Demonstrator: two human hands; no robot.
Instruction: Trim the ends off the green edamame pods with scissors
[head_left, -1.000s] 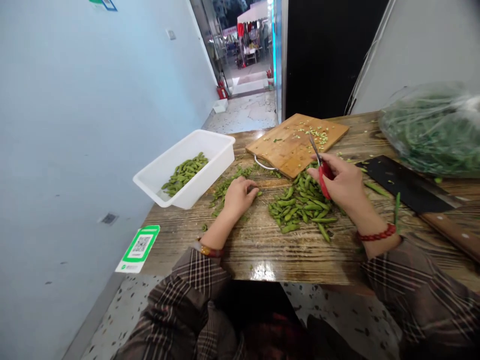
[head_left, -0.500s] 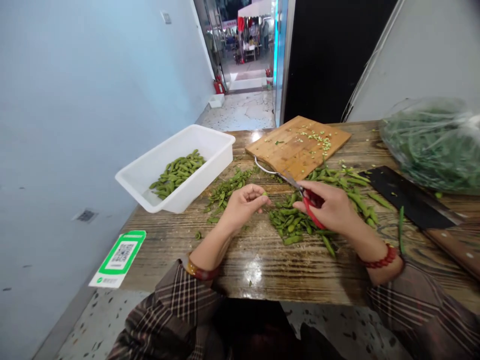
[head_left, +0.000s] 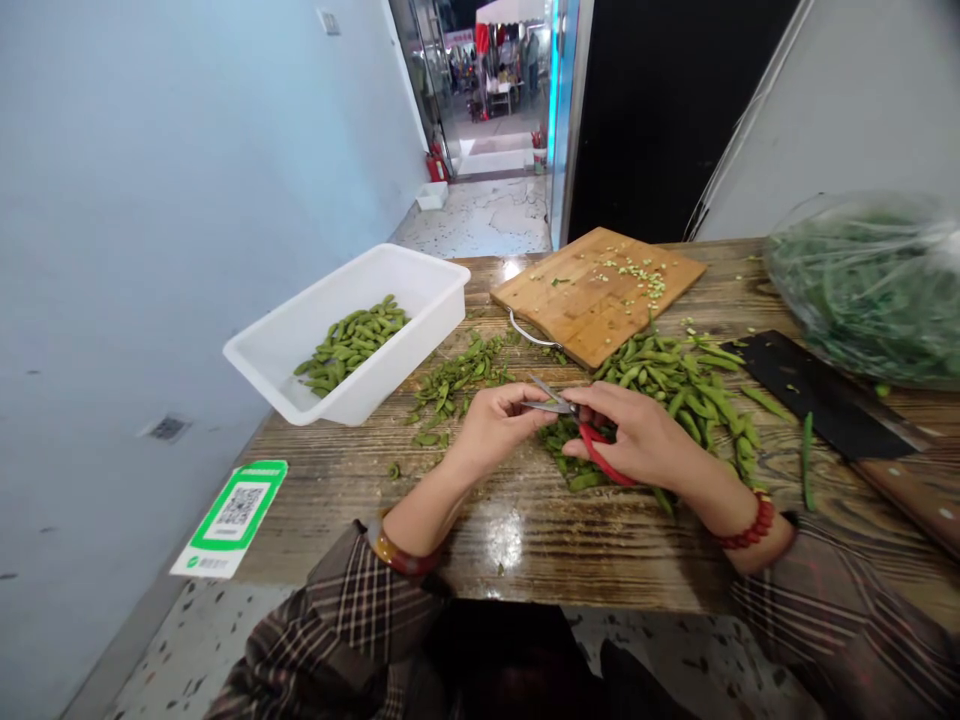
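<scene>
My right hand [head_left: 630, 430] grips red-handled scissors [head_left: 598, 452], their blades parted and pointing left at the fingertips of my left hand [head_left: 496, 425]. Those left fingers pinch a green edamame pod [head_left: 551, 402], mostly hidden by fingers and blades. Below and beyond my right hand lies a heap of pods [head_left: 694, 390]. Small green trimmings and pods [head_left: 461, 378] are scattered past my left hand. A white plastic tub [head_left: 431, 335] on the left holds several trimmed-looking pods [head_left: 352, 345].
A wooden cutting board [head_left: 570, 290] with green bits lies at the back. On the right are a cleaver [head_left: 825, 400] and a clear plastic bag of greens [head_left: 870, 290]. A green QR-code card [head_left: 232, 515] sits by the left edge of the wooden table [head_left: 337, 510].
The scissors have come left and down, and their blades now meet my left fingertips. Both hands are closer together; the left has shifted slightly right.
</scene>
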